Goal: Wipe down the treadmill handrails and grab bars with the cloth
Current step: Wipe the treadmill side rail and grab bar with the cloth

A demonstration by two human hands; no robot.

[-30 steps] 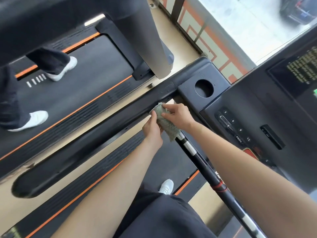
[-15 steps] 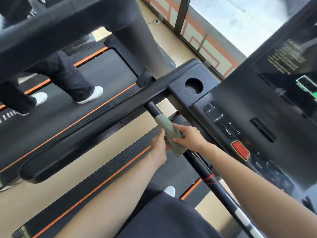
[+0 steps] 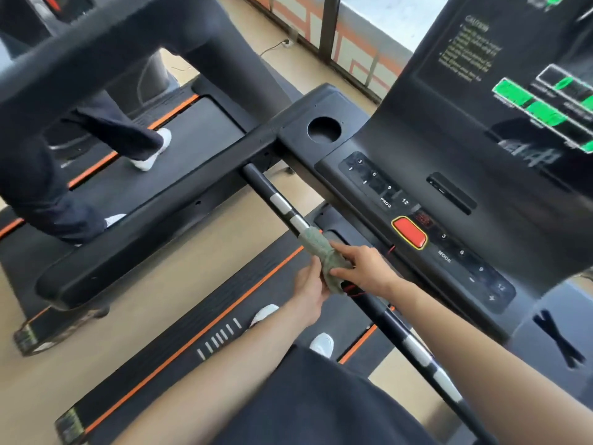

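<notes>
Well to the left of the grip, a neighbouring treadmill's belt (image 3: 179,162) is occupied by another person's legs in dark trousers (image 3: 106,130) and white shoes (image 3: 154,155). Nearer the grip, the thick black handrail (image 3: 154,216) is seen running from the console corner down and to the left, untouched. The left hand (image 3: 309,289) is closed from the left side around a grey-green cloth (image 3: 321,255), which is wrapped round the thin black grab bar (image 3: 279,200) with silver bands. The cloth is pressed from the right by the right hand (image 3: 365,268), its fingers laid along the fabric; both hands are thus shut on the cloth and the bar beneath it. Above the grip, bare bar with two silver bands is exposed up to the console joint; below the grip, the bar continues toward the lower right edge. Just right of the grip lies the console (image 3: 433,149), where a red stop button (image 3: 409,232) is set close beside the right hand's knuckles.
</notes>
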